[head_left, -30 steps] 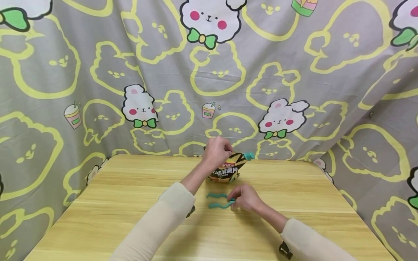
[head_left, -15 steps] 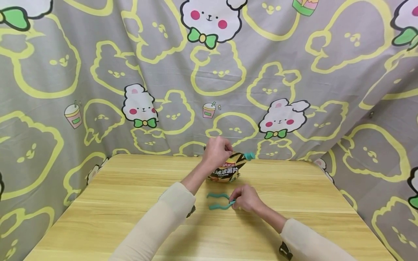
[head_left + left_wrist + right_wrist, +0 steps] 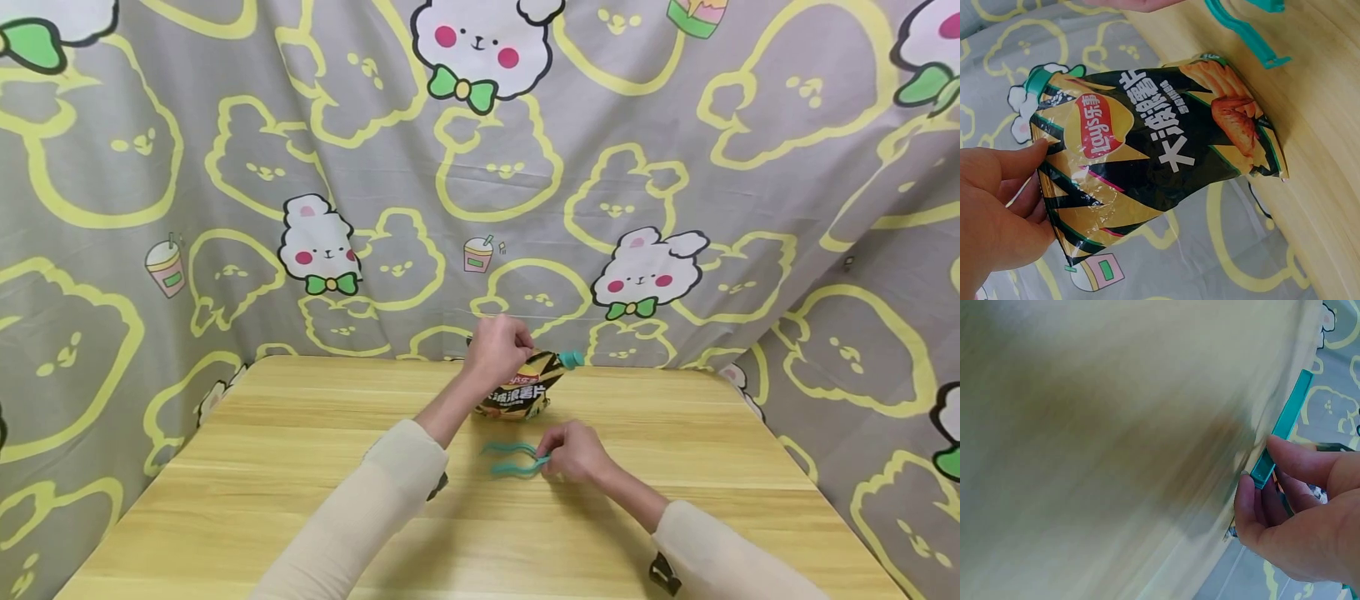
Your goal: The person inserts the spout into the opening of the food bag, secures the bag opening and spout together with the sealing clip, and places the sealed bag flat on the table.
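Note:
A black and yellow chip bag (image 3: 521, 393) (image 3: 1160, 156) stands at the far middle of the wooden table (image 3: 300, 467). My left hand (image 3: 495, 348) (image 3: 997, 206) grips the bag's top edge, where a teal clip end (image 3: 572, 359) (image 3: 1038, 80) sticks out. In front of the bag, my right hand (image 3: 572, 452) (image 3: 1297, 512) pinches the hinge end of an open teal bag clip (image 3: 517, 460) (image 3: 1282, 434) (image 3: 1244, 34), held just above the table with its two arms pointing left.
A grey curtain (image 3: 675, 167) printed with yellow outlines and white rabbits hangs behind and on both sides of the table. The table's right edge (image 3: 795, 467) runs close to the cloth.
My right hand has lifted the teal clip slightly and carried it a little to the right and towards the bag. The left hand and the bag have stayed put.

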Tool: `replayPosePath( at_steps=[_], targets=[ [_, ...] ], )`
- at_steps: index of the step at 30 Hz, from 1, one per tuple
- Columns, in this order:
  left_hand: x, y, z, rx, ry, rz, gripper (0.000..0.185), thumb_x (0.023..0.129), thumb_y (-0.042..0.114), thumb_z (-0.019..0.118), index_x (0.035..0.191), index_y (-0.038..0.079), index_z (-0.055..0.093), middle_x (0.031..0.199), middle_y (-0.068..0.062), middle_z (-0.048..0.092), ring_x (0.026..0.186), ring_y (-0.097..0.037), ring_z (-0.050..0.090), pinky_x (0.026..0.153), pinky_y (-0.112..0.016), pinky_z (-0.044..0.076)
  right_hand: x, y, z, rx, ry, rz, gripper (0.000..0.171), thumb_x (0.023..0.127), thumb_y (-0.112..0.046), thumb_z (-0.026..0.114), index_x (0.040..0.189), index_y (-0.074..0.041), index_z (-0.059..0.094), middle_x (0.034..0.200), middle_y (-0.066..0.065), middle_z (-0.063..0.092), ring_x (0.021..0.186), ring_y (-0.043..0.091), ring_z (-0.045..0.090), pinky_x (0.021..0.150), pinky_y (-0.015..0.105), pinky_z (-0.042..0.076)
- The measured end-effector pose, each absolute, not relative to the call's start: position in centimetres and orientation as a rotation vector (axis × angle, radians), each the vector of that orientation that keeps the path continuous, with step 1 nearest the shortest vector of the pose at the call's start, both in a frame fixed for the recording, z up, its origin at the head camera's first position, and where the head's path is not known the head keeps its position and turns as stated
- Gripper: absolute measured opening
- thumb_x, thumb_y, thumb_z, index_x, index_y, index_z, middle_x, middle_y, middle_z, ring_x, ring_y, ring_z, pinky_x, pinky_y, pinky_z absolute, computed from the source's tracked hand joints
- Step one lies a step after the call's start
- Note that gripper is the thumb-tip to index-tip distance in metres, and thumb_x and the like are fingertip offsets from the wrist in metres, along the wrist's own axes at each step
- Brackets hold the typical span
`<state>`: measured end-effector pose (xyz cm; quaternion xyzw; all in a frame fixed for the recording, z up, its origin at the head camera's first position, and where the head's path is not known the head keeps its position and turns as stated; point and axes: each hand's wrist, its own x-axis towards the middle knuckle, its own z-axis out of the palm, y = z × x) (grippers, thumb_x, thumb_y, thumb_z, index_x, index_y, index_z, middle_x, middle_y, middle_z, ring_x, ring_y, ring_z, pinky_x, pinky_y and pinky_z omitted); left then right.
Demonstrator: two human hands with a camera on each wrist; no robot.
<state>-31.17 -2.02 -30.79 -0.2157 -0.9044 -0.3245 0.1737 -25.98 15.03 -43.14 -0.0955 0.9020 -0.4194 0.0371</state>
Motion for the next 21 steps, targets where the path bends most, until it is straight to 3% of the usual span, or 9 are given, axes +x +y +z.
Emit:
replayPosePath(
  at_steps=[21],
  targets=[
    [-31.2,-2.1,-30.7,-0.602,-2.573,-0.909,0.008,0.09,0.006,0.075,0.086,0.008,0.082,0.082,-0.003,0.078,0.073,-0.015,0.071,0.069,-0.027,0.059,-26.5,18.1,-41.5,-0.221,2.804,-1.281,0.019,0.067,0.013,0.072,0.075,-0.004,0.073,0.075,0.007,0.071,0.071,0.016,0.061,0.066,0.029,0.051]
  ],
)
